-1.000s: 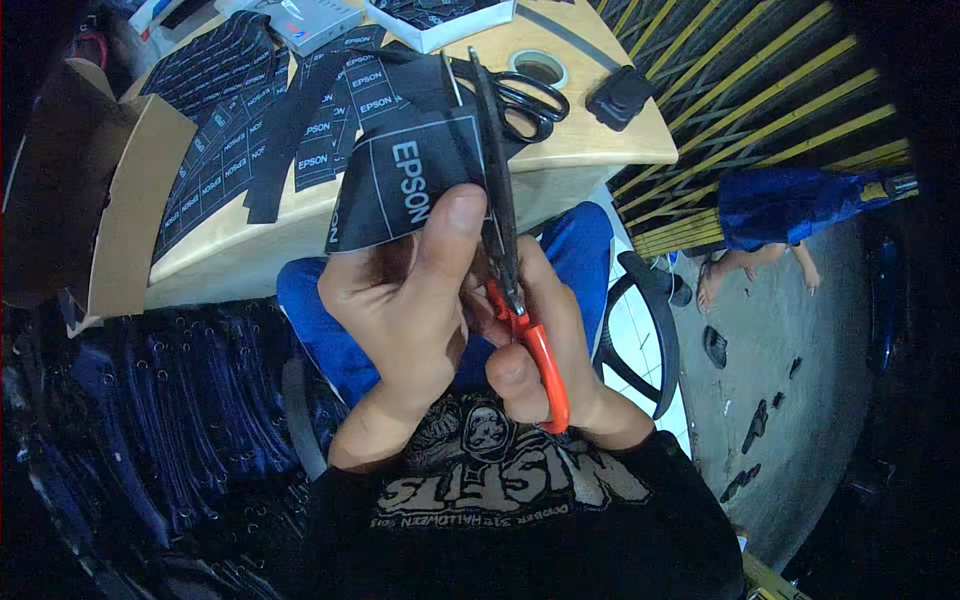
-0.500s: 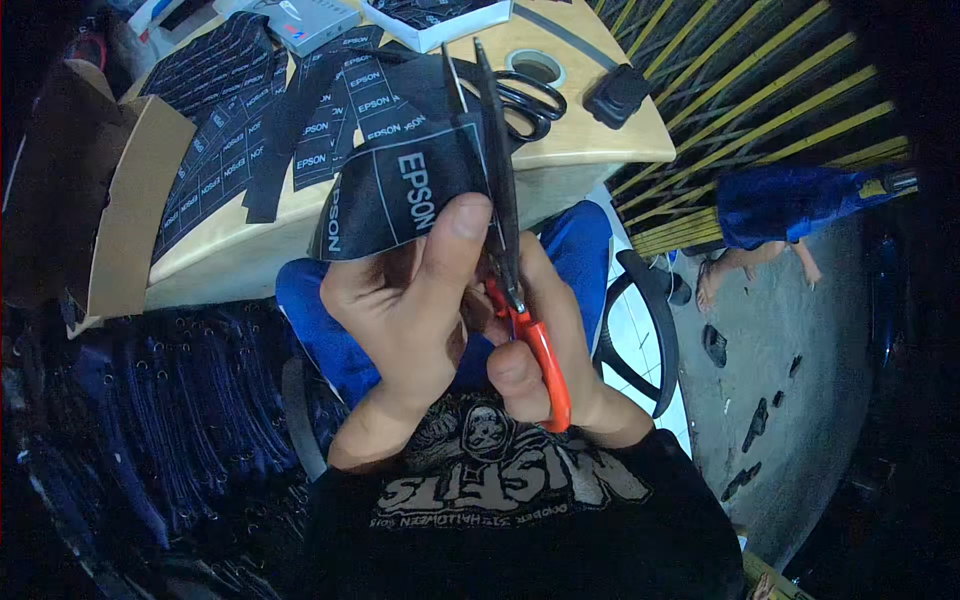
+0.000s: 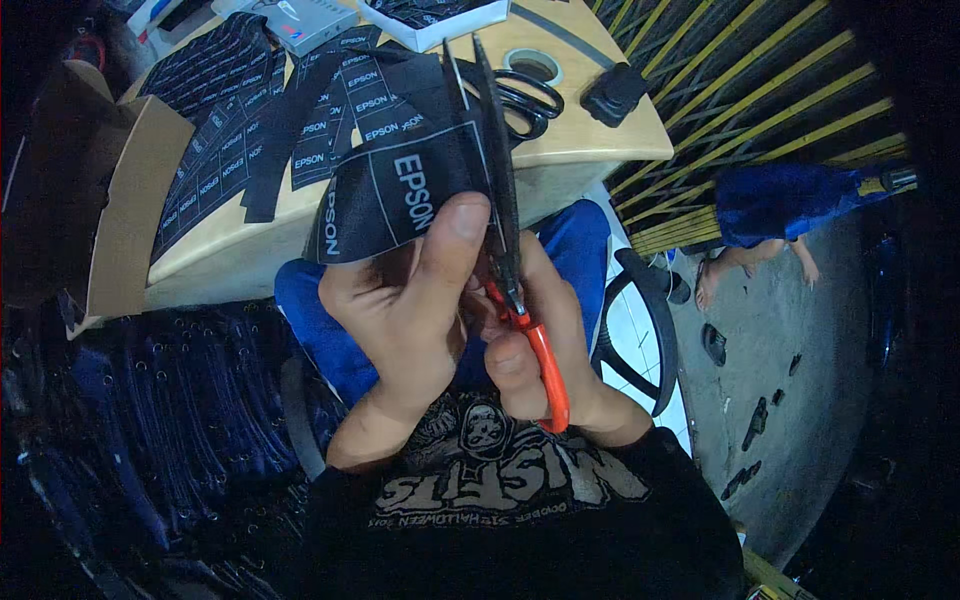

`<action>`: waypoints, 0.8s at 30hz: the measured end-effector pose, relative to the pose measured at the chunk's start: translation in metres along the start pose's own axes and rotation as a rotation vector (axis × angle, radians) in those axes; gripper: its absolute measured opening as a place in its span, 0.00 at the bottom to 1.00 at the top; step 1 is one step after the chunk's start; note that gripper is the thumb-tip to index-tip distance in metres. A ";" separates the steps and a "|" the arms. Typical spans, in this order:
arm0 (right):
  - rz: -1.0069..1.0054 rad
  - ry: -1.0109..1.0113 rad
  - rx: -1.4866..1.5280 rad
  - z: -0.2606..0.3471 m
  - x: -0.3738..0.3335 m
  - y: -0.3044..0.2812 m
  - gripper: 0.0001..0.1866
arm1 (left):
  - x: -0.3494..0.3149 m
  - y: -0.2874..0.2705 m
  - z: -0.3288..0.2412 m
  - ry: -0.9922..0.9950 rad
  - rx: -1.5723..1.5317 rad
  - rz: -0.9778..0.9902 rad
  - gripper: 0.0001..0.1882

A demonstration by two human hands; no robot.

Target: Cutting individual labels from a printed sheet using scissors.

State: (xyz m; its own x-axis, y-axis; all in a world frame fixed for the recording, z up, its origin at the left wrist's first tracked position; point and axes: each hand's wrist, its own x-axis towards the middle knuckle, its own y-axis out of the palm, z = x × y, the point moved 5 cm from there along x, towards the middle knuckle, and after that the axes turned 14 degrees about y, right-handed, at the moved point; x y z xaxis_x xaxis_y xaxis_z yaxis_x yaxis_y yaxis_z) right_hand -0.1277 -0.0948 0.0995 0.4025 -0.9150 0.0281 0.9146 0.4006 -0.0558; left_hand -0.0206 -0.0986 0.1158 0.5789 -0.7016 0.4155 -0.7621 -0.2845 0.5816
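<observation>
My left hand (image 3: 405,305) pinches a strip of black woven labels (image 3: 385,195) with white lettering, thumb pressed on its lower right corner. My right hand (image 3: 545,345) grips orange-handled scissors (image 3: 505,230); the dark blades point up and away along the strip's right edge, slightly parted at the tips. Both hands sit close together over my lap, in front of the table edge. The strip runs back onto the wooden table (image 3: 590,140).
On the table lie more black label strips (image 3: 235,110), black scissors (image 3: 530,95), a tape roll (image 3: 535,65), a small black box (image 3: 615,95) and a white tray (image 3: 435,15). Cardboard (image 3: 130,215) leans at left. A person's legs in blue (image 3: 770,215) are at right.
The hands have shifted slightly and the scissor blades have moved a little further along the label's right edge. The grip on both things is unchanged.
</observation>
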 end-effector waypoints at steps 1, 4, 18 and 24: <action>0.001 0.004 -0.021 0.000 0.000 0.000 0.37 | 0.000 -0.001 0.000 0.000 -0.001 0.006 0.09; -0.006 0.010 -0.003 -0.003 0.000 0.002 0.36 | 0.001 0.002 -0.002 -0.007 -0.005 0.006 0.09; -0.048 0.032 -0.117 0.007 -0.001 0.000 0.32 | 0.002 0.001 0.001 0.021 0.002 -0.003 0.11; -0.075 0.004 -0.165 0.002 0.000 0.000 0.29 | -0.001 -0.001 0.001 -0.023 -0.038 0.004 0.15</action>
State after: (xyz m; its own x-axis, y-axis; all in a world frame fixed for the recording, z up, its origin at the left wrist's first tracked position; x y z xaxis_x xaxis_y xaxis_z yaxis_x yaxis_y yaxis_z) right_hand -0.1279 -0.0946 0.1019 0.3331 -0.9423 0.0341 0.9228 0.3184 -0.2170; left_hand -0.0206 -0.0988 0.1140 0.5688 -0.7178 0.4015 -0.7524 -0.2569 0.6066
